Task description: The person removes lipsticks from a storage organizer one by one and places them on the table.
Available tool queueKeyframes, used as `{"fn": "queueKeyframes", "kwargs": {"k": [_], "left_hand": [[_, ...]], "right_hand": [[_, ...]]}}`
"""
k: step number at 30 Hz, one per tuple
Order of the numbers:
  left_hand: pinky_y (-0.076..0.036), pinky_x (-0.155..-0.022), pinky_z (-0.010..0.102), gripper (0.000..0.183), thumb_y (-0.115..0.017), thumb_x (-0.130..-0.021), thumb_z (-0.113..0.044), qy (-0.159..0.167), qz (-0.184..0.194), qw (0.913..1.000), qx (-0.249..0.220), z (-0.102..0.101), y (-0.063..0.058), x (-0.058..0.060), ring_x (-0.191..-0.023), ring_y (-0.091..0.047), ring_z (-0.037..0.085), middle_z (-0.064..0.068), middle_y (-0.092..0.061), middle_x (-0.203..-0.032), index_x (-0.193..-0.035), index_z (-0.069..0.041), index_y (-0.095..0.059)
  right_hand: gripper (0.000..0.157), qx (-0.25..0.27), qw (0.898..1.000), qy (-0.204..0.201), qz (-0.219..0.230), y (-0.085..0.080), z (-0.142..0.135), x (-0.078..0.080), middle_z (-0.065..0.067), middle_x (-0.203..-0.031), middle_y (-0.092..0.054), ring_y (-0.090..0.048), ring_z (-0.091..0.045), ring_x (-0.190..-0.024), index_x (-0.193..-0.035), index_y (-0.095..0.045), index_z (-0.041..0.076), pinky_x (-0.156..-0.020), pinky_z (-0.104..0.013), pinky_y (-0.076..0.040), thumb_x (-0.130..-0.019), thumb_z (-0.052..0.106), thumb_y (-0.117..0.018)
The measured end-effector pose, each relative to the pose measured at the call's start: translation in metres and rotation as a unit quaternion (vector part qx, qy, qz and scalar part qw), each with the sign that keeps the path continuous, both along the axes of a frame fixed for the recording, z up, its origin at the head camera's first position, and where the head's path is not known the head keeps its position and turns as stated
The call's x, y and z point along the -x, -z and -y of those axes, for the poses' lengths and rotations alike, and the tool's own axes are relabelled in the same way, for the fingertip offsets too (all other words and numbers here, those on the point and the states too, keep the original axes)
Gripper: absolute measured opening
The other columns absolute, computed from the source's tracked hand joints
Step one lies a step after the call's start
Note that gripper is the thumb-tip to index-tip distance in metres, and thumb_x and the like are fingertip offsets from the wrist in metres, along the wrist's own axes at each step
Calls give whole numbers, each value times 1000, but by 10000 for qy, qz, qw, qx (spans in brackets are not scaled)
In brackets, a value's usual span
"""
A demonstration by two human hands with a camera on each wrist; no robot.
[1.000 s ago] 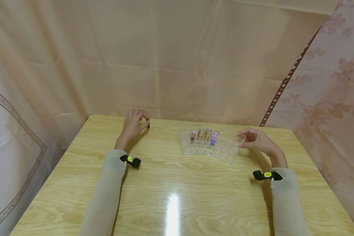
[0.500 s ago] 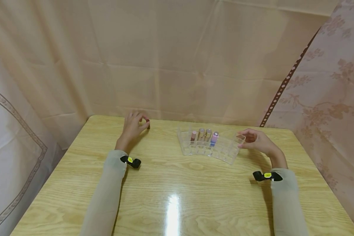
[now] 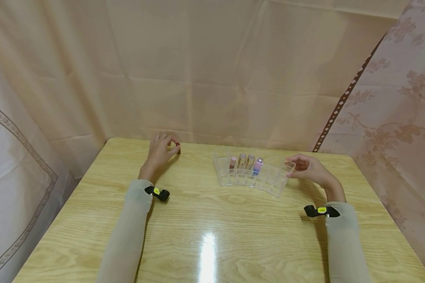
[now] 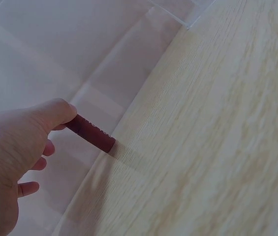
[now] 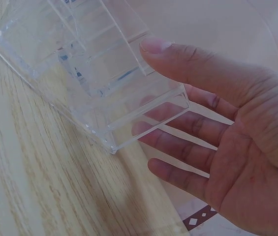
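Note:
Near the table's back edge on the left, my left hand point(image 3: 158, 151) pinches the top of a dark red lipstick tube point(image 4: 93, 134) between thumb and forefinger. The tube's lower end meets the table top. Right of centre stands a clear lipstick organizer point(image 3: 248, 181) with stepped compartments. Its back row holds a pink-and-brown lipstick point(image 3: 232, 163), two gold-toned lipsticks point(image 3: 250, 161) and a pink-to-blue tube point(image 3: 257, 166). My right hand point(image 3: 309, 169) grips the organizer's right end, thumb on the near side. In the right wrist view the fingers point(image 5: 178, 147) lie behind the clear wall.
The wood-grain table point(image 3: 184, 228) runs up to a beige curtain point(image 3: 187, 78) at the back. A floral cloth point(image 3: 403, 118) hangs on the right and a white cloth point(image 3: 17, 165) on the left. Wrist cameras point(image 3: 321, 211) sit on both sleeves.
Almost nothing has moved. The left hand stays on the dark red lipstick tube and the right hand on the organizer, with only a slight shift of the whole view.

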State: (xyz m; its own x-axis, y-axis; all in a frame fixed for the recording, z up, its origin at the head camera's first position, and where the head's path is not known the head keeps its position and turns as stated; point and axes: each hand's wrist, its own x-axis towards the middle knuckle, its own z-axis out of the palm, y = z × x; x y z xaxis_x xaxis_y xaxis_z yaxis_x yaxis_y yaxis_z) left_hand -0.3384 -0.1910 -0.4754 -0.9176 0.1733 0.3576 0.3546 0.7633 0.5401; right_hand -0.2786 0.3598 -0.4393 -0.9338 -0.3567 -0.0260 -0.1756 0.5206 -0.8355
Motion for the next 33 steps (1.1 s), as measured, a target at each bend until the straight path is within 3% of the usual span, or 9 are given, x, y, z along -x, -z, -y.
{"fn": "queueKeyframes", "kwargs": {"k": [10,20,33], "left_hand": [[-31,-96,50,14,-71,-97,-24,-34,3,10000,35,0,0,0,-105,-46,31,14,-62,-112,-102,-11,-66],[-28,-98,50,13,-70,-97,-23,-28,77,9999,-106,0,-3,-1,-107,-43,32,16,-60,-115,-101,-12,-65],[-27,-97,50,15,-71,-97,-27,-22,147,9998,-141,2,-2,-2,-106,-43,31,14,-59,-116,-101,-14,-66]], "right_hand": [[59,-143,9997,71,166,1,0,0,-20,-132,-63,-65,-9,-100,-137,-57,2,-81,-27,-56,-88,22,-81],[57,-113,9998,107,81,2,-1,0,-15,-125,-67,-65,-8,-95,-136,-57,2,-79,-27,-56,-88,19,-81],[57,-132,9997,108,162,0,-1,1,-16,-129,-66,-66,-8,-96,-136,-58,3,-79,-27,-57,-87,19,-81]]}}
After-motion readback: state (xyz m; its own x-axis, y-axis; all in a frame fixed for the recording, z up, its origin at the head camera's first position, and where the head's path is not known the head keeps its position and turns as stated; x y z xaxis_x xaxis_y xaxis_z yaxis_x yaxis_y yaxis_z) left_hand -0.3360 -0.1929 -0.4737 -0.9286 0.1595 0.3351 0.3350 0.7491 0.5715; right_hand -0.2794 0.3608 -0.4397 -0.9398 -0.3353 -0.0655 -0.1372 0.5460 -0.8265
